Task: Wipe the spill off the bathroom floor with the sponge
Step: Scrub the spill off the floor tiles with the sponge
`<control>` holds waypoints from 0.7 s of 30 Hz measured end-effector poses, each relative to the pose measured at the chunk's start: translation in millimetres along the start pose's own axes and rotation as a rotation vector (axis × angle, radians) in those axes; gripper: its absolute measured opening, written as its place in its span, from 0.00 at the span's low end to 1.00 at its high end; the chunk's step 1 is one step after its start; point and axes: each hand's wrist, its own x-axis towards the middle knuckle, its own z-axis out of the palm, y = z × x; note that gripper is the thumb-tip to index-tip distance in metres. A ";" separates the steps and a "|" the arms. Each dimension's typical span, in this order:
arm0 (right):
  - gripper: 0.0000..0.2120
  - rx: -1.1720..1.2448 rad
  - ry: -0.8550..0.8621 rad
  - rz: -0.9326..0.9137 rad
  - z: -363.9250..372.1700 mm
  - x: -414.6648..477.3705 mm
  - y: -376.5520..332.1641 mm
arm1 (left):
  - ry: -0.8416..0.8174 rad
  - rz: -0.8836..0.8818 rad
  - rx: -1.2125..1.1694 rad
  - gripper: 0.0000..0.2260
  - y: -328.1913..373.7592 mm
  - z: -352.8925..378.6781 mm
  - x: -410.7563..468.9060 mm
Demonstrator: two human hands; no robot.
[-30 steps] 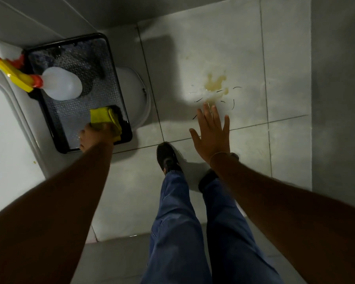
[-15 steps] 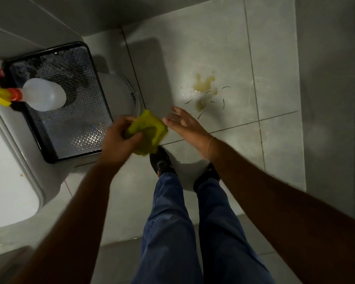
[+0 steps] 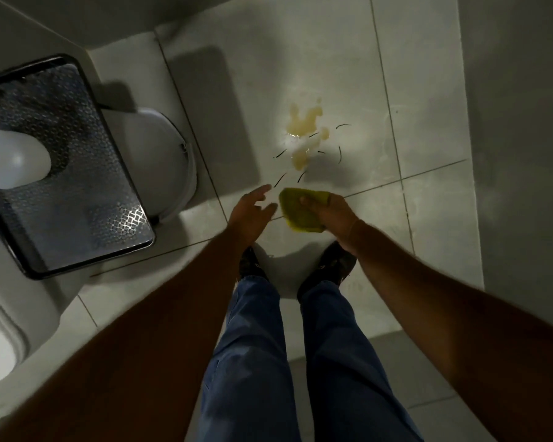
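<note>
A yellowish spill (image 3: 304, 135) with several thin dark strands around it lies on the pale floor tiles (image 3: 428, 218). A yellow-green sponge (image 3: 296, 212) is held above the floor, just short of the spill, with my right hand (image 3: 331, 215) shut on its right side. My left hand (image 3: 251, 213) is beside the sponge on its left, fingers spread, holding nothing.
A black-rimmed metal tray (image 3: 77, 193) rests on the toilet tank at left with a white spray bottle (image 3: 13, 162) on it. A white bucket (image 3: 163, 167) stands beside it. My two shoes (image 3: 329, 266) stand on the tiles below the hands. A grey wall (image 3: 524, 122) runs along the right.
The sponge came off the tray in my left hand, crossed to the right, and passed into my right hand. My left hand has let go. The view has shifted so the tray sits farther left.
</note>
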 end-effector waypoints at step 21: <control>0.34 -1.322 0.247 -0.632 6.8 232.9 132.7 | -0.004 -0.066 0.560 0.36 -104.9 0.4 211.1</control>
